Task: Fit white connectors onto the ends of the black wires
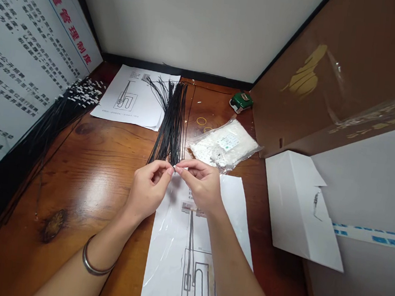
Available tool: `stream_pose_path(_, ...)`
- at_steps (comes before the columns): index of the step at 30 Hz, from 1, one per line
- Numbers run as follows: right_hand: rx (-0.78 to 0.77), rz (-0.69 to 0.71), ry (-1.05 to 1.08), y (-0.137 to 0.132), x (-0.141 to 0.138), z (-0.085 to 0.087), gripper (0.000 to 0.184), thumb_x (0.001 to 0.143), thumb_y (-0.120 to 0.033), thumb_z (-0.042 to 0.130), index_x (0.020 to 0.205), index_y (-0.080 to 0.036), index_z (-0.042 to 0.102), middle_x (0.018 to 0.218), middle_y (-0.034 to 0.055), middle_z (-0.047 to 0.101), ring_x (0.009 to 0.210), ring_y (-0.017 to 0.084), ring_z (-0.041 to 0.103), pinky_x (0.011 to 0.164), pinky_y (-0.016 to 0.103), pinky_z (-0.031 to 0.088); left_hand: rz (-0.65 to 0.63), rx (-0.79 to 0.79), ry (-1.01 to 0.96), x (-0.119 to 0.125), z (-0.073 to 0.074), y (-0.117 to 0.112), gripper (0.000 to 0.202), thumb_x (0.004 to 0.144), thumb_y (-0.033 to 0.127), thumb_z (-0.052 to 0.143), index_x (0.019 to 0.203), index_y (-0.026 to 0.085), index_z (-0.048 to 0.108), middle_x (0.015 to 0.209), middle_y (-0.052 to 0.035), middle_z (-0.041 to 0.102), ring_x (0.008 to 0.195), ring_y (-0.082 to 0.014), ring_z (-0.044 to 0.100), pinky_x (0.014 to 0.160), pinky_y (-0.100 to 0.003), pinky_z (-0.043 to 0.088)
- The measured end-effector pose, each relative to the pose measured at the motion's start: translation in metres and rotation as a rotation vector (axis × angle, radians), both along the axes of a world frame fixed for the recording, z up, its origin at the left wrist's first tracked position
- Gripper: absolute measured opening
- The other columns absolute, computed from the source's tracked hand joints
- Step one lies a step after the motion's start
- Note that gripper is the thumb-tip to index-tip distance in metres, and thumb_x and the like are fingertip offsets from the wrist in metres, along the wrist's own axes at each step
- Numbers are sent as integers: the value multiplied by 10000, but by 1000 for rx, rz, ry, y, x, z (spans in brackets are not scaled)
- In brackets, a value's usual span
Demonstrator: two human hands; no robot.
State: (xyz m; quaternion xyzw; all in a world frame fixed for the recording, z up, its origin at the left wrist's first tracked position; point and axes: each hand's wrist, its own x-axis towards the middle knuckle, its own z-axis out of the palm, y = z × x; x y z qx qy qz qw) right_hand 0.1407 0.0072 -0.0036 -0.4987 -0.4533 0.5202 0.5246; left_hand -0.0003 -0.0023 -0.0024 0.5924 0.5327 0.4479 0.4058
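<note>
My left hand (149,187) and my right hand (201,186) meet fingertip to fingertip above the top of a printed sheet (164,267). Both are closed in a pinch. A tiny white connector (175,167) shows at the right fingertips. The left thumb and finger seem to pinch a thin black wire at it, mostly hidden by the fingers. Just beyond the hands lies a bundle of black wires (172,122). A clear bag of small white connectors (228,144) rests beyond my right hand.
At left, a large bundle of black wires with white ends (31,149) leans by a printed board (13,53). Drawing sheets (132,98) lie at the back. A green tape measure (241,101), rubber bands (201,120), a brown carton (332,77) and folded white card (300,210) stand right.
</note>
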Motion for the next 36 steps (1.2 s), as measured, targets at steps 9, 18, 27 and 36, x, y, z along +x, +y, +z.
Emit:
stream_pose_path(9, 52, 20, -59, 0, 1, -6, 89, 706, -264, 721, 709, -179, 696, 766, 53, 677, 664, 150, 583, 517, 264, 425, -40, 14, 25, -1, 2, -1, 152, 867, 278, 561, 776, 171, 619, 670, -1, 615, 540, -107, 492, 504, -227, 363)
stream_pose_path(18, 181, -44, -223, -4, -6, 0, 73, 786, -235, 651, 785, -188, 707, 852, 42, 674, 467, 65, 384, 459, 262, 355, 21, 47, 13, 1, 0, 0, 135, 864, 282, 573, 811, 177, 640, 695, -9, 660, 550, -112, 536, 521, -228, 396)
stream_pose_path(27, 345, -89, -312, -5, -8, 2, 110, 816, -212, 638, 810, -224, 747, 816, 44, 676, 537, 110, 478, 477, 282, 385, 21, -3, -120, 2, 2, -1, 144, 859, 302, 592, 853, 176, 661, 725, -24, 690, 660, -147, 623, 586, -240, 459)
stream_pose_path(36, 332, -67, -325, -5, -7, 2, 112, 819, -229, 642, 805, -234, 752, 805, 37, 682, 571, 120, 529, 471, 275, 390, 22, 33, -86, 2, 2, -1, 146, 862, 286, 579, 853, 172, 670, 727, -25, 697, 648, -145, 626, 582, -240, 470)
